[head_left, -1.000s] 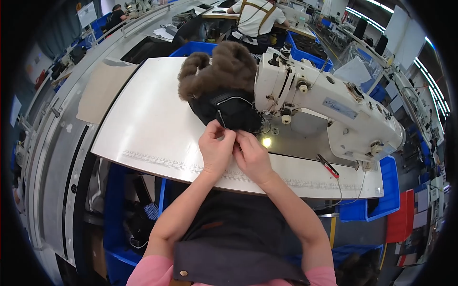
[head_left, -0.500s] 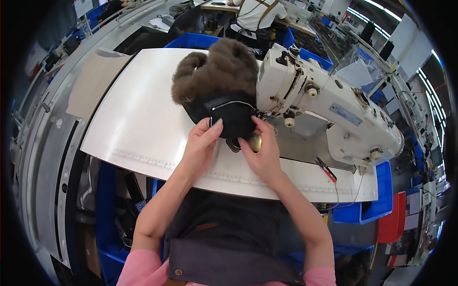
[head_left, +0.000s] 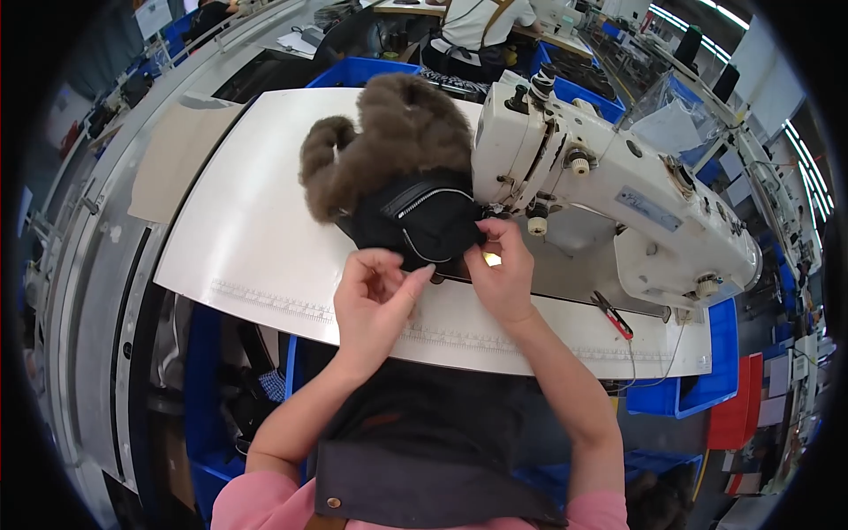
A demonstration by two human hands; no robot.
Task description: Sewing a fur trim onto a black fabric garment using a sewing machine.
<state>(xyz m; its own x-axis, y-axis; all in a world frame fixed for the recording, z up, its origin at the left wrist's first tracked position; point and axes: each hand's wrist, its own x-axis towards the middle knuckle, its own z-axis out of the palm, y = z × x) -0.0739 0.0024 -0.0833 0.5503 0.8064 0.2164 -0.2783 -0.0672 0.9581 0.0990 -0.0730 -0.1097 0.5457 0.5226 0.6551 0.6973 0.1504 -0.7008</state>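
Note:
A black fabric bag piece (head_left: 435, 225) with silver-toothed zippers lies under the head of a white sewing machine (head_left: 609, 177), its right edge by the needle area. Brown fluffy fur (head_left: 389, 132) is joined to its far side and spreads over the white table. My right hand (head_left: 503, 274) pinches the piece's right edge, thumb and fingertips together. Just off the near left edge, my left hand (head_left: 375, 296) has thumb and curled fingers apart, slightly blurred, with nothing visible between them. A small lamp glow (head_left: 492, 259) shows beside my right fingertips.
Red-handled thread snips (head_left: 614, 316) lie on the white table (head_left: 238, 203) at the right. Blue bins (head_left: 724, 353) stand below and behind the table. A beige sheet (head_left: 181, 159) rests at the left. Beyond the table, another person (head_left: 473, 26) sits at a workstation.
My left hand has let go of the black piece and drawn back toward me. The piece and fur have turned slightly. My right hand still pinches the right edge.

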